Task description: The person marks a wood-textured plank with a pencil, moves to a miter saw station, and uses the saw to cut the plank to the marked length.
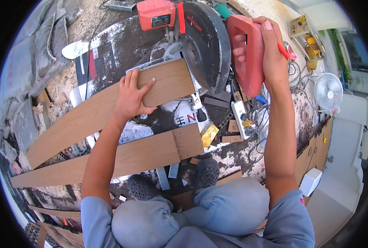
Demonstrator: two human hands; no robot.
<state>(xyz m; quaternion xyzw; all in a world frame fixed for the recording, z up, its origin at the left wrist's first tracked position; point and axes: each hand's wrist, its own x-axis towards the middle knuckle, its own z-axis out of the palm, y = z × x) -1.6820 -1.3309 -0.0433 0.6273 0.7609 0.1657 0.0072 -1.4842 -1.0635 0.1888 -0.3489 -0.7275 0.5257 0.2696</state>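
Note:
My left hand [132, 93] grips a long wooden plank [72, 120], fingers spread on its top and thumb at the near edge. The plank's right end lies beside the miter saw's toothed blade and dark round guard [198, 41], on the saw's metal base [169, 51]. My right hand [270, 53] is wrapped round the saw's red handle [246, 74], right of the guard. A second plank [134, 153] lies below the first, with a shorter board [188, 142] at its right end.
Grey padded covers [39, 49] lie left. At right are a power strip [237, 120] with tangled cables, a white fan [328, 91] and yellow tools [312, 43]. Offcuts [231, 138] and metal pieces [162, 177] lie near my shoes [206, 173] and bent knees [229, 206].

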